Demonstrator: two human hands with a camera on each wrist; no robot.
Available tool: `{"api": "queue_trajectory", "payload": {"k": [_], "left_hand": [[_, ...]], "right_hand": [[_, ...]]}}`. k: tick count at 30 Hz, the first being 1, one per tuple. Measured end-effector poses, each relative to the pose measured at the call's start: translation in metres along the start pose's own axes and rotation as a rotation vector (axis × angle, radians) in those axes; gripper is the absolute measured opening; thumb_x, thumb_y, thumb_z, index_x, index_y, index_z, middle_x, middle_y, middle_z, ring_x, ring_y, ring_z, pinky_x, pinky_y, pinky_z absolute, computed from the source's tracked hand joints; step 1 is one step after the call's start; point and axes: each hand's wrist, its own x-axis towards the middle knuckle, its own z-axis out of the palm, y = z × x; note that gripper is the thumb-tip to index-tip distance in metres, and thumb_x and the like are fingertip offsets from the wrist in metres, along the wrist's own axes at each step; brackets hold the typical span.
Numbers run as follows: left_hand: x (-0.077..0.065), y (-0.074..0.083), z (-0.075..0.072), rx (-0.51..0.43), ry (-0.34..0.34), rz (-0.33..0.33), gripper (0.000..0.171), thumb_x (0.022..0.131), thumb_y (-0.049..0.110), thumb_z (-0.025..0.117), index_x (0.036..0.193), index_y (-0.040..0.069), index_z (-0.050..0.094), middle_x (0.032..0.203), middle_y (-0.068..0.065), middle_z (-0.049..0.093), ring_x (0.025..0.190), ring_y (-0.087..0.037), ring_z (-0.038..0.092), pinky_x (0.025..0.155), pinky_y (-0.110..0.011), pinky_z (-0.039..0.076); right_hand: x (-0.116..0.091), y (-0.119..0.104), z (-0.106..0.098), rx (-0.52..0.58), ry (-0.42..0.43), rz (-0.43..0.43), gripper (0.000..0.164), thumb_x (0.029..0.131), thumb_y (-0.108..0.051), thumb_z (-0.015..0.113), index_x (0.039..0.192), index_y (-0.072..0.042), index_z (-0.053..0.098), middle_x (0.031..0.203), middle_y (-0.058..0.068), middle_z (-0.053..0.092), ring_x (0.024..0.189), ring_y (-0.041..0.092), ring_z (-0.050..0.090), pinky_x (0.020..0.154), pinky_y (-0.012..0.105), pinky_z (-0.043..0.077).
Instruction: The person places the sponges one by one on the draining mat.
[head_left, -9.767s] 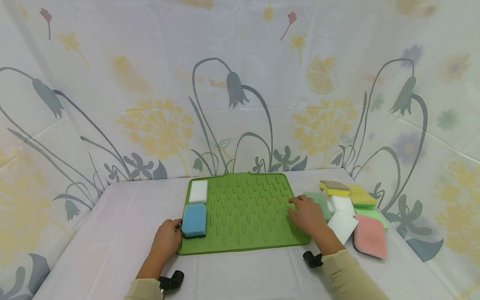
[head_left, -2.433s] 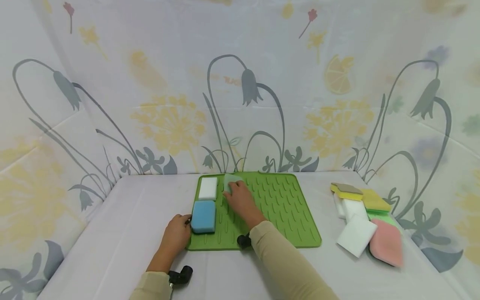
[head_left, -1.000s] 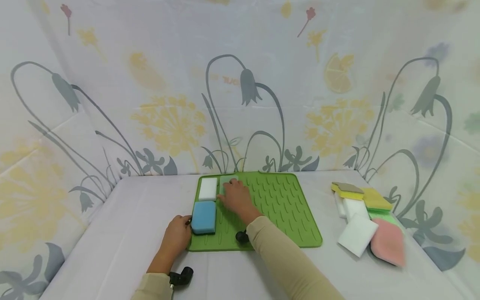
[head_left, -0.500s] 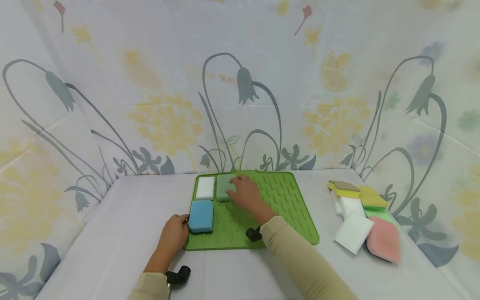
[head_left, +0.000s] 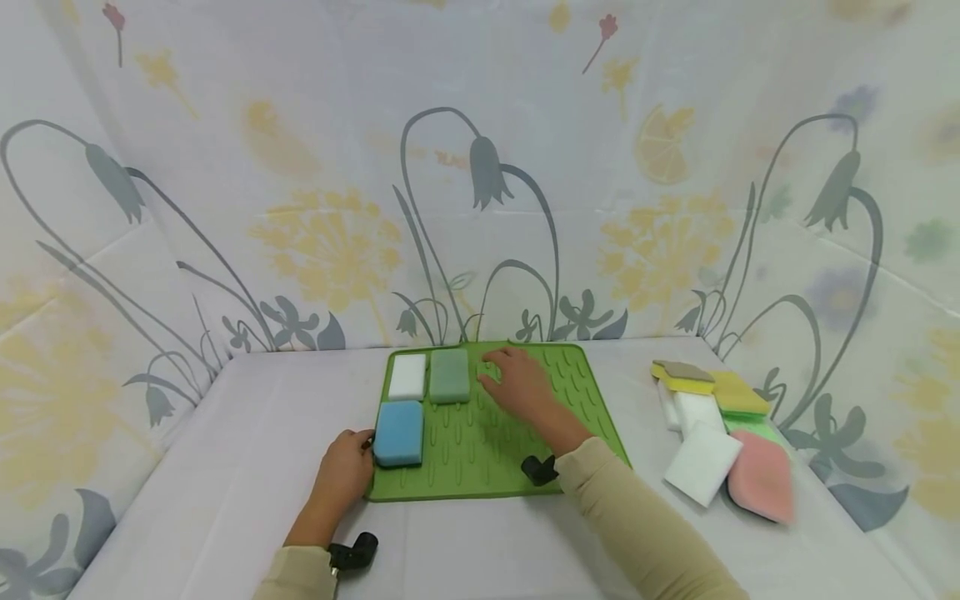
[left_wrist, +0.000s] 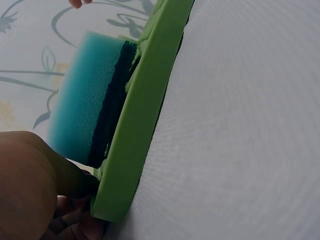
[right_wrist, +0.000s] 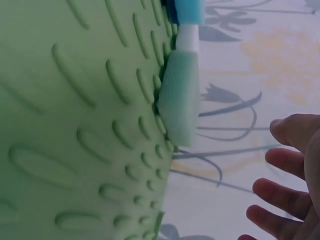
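Note:
A green ribbed silicone mat (head_left: 517, 450) lies on the table. My left hand (head_left: 347, 468) is at its left edge; in the left wrist view the thumb (left_wrist: 75, 177) lies on the mat's rim with the other fingers curled below, pinching it. A blue sponge (head_left: 399, 433) with a dark scouring layer underneath sits just beside that hand. Behind it on the mat is a white sponge (head_left: 407, 377), and to the right of that a pale green sponge (head_left: 450, 376). My right hand (head_left: 523, 386) hovers over the mat right of the pale green sponge, fingers spread and holding nothing.
Right of the mat lies a loose pile: a yellow sponge with a grey-brown top (head_left: 682, 377), a yellow-green sponge (head_left: 738, 393), white sponges (head_left: 703, 463) and a pink sponge (head_left: 761, 477). A flower-printed curtain (head_left: 480, 250) stands behind the table.
My right hand brought the pale green sponge from the right-hand pile, set it beside the white sponge, let go and moved right. My left hand has stayed at the mat's edge.

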Motion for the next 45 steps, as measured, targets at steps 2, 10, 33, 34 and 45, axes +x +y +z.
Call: {"api": "queue_trajectory", "payload": {"k": [2,10,33,34,45], "left_hand": [[0.000,-0.001,0.000,-0.003,0.001,-0.001,0.032,0.094,0.005,0.053,0.123,-0.008,0.061,0.103,-0.020,0.063,0.094,-0.031,0.063,0.078,-0.045,0.053],[-0.001,-0.001,0.000,-0.002,-0.001,0.007,0.032,0.094,0.005,0.053,0.123,-0.008,0.061,0.102,-0.020,0.063,0.093,-0.031,0.063,0.078,-0.045,0.053],[-0.003,0.002,-0.003,-0.007,-0.008,0.006,0.033,0.093,0.004,0.053,0.122,-0.010,0.061,0.102,-0.020,0.062,0.094,-0.032,0.062,0.079,-0.046,0.053],[-0.003,0.002,-0.003,-0.006,-0.007,0.006,0.033,0.093,0.004,0.053,0.122,-0.009,0.061,0.102,-0.021,0.062,0.094,-0.032,0.062,0.079,-0.046,0.053],[-0.003,0.002,-0.001,-0.006,-0.003,0.009,0.033,0.094,0.004,0.053,0.123,-0.009,0.061,0.103,-0.020,0.063,0.094,-0.032,0.063,0.079,-0.046,0.053]], "right_hand": [[-0.002,0.006,-0.002,-0.024,0.017,-0.010,0.036,0.094,-0.031,0.063,0.124,-0.012,0.064,0.128,0.014,0.061,0.116,0.035,0.058,0.092,0.052,0.050],[-0.014,0.027,-0.017,-0.039,0.024,-0.013,0.036,0.093,-0.029,0.063,0.124,-0.010,0.064,0.126,0.014,0.062,0.114,0.034,0.059,0.091,0.052,0.050],[-0.046,0.097,-0.056,-0.178,-0.013,0.101,0.041,0.094,-0.034,0.061,0.128,-0.010,0.062,0.130,0.022,0.057,0.113,0.044,0.057,0.086,0.062,0.047],[-0.047,0.100,-0.058,-0.178,-0.016,0.105,0.041,0.094,-0.033,0.060,0.128,-0.009,0.061,0.130,0.022,0.057,0.113,0.044,0.057,0.085,0.062,0.047],[-0.059,0.139,-0.072,-0.223,-0.002,0.130,0.040,0.095,-0.031,0.058,0.126,-0.007,0.062,0.130,0.025,0.056,0.109,0.049,0.057,0.082,0.063,0.048]]}}
